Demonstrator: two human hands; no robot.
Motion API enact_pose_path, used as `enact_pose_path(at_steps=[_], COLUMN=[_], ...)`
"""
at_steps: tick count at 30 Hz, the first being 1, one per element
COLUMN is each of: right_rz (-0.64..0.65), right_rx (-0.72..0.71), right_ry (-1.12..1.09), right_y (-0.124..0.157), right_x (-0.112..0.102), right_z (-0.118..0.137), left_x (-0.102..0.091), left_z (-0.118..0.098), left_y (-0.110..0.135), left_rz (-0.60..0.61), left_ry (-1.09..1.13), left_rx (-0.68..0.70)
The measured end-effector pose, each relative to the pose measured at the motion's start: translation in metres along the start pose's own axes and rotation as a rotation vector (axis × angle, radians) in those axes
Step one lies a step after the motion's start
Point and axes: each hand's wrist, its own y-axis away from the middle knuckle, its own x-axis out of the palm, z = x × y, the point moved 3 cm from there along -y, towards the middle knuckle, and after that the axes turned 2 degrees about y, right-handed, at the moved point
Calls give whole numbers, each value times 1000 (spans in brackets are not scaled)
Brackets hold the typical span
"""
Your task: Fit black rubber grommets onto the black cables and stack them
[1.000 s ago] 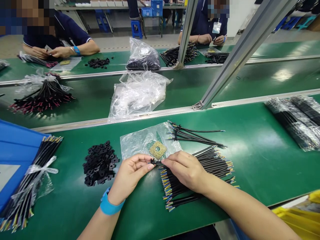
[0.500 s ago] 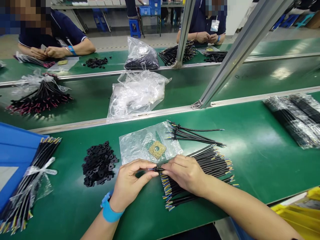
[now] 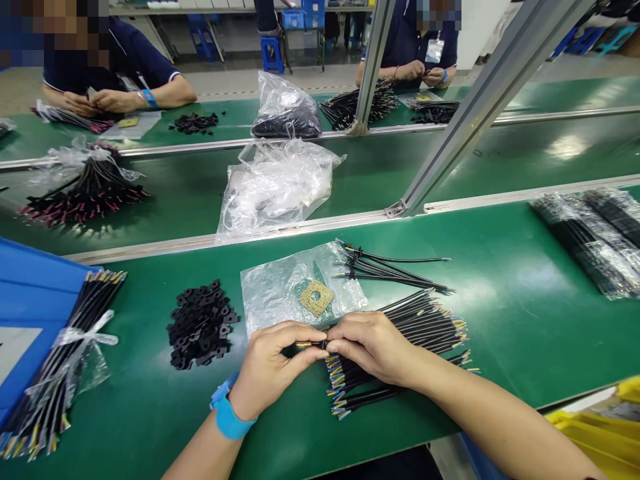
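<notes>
Fingertips of the left hand (image 3: pixel 270 367) and right hand (image 3: pixel 373 347) have closed in since a moment ago: the gap between the hands is gone, and they now meet, clamped from either side on one short black cable (image 3: pixel 313 345). The fingers hide its middle, so I cannot tell whether anything is fitted there. Its long axis lies nearly level across the lower centre of the frame, with thin coloured wire tips pointing left and the black jacket running right into the right hand's grip.

A blue wristband (image 3: pixel 227 413) circles the left wrist. Under the right hand, a fan of black cables (image 3: pixel 410 327) with coloured ends lies on the green conveyor belt (image 3: pixel 500 320). Just above the hands, a clear plastic bag (image 3: pixel 273 293) holds a square cork gasket (image 3: pixel 316 298), with a few loose black cables (image 3: pixel 390 270) to its right. Left of the hands sits a pile of black rubber pieces (image 3: pixel 200 325), then a tied cable bundle (image 3: pixel 60 360) on a blue tray (image 3: pixel 25 280). Bagged cables (image 3: pixel 585 243) lie at the right edge. Farther off, co-workers' hands (image 3: pixel 103 101) work at the upper left.
</notes>
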Motion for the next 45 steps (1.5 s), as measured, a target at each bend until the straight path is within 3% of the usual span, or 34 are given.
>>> enact_pose_path(at_steps=[3, 5, 7, 9, 10, 15, 19, 21, 23, 25, 27, 30, 37, 41, 45], right_rz=[-108, -161, -201, -259, -292, -390, -362, -293, -138, 44, 177, 275, 293, 209, 34], right_rx=[-71, -99, -125, -167, -185, -136, -1, 14, 15, 48, 97, 128, 138, 223, 169], right_ry=[99, 175, 244, 314, 352, 657, 836, 756, 610, 491, 423, 335, 245, 198, 319], right_y=[0, 0, 0, 1, 2, 5, 5, 6, 7, 8, 10, 11, 10, 8, 7], right_x=[-7, -13, -20, -30, -35, -58, -61, -57, -50, -42, -36, -29, -19, -15, -9], right_z=[3, 5, 7, 8, 7, -19, -40, -42, -41, -39, -39, -40, -33, -34, -41], left_x=[-21, -49, -80, -103, -111, -114, -106, -103, -101, -99, -99, -97, -97, -90, -81], left_z=[9, 18, 25, 27, 26, 34, 48, 54, 58, 61, 62, 61, 36, 29, 28], left_y=[3, 6, 13, 19, 21, 22, 26, 28, 31, 33, 34, 30, 17, 14, 13], left_rz=[-88, -361, -699, -875, -889, -592, -357, -203, -60, -4, -10, -19, -213, -317, -348], left_ry=[30, 9, -183, -454, -578, -969, -1064, -1042, -1006, -991, -987, -945, -693, -608, -508], left_rx=[-14, -42, -129, -212, -233, -348, -423, -377, -304, -257, -246, -251, -235, -306, -369])
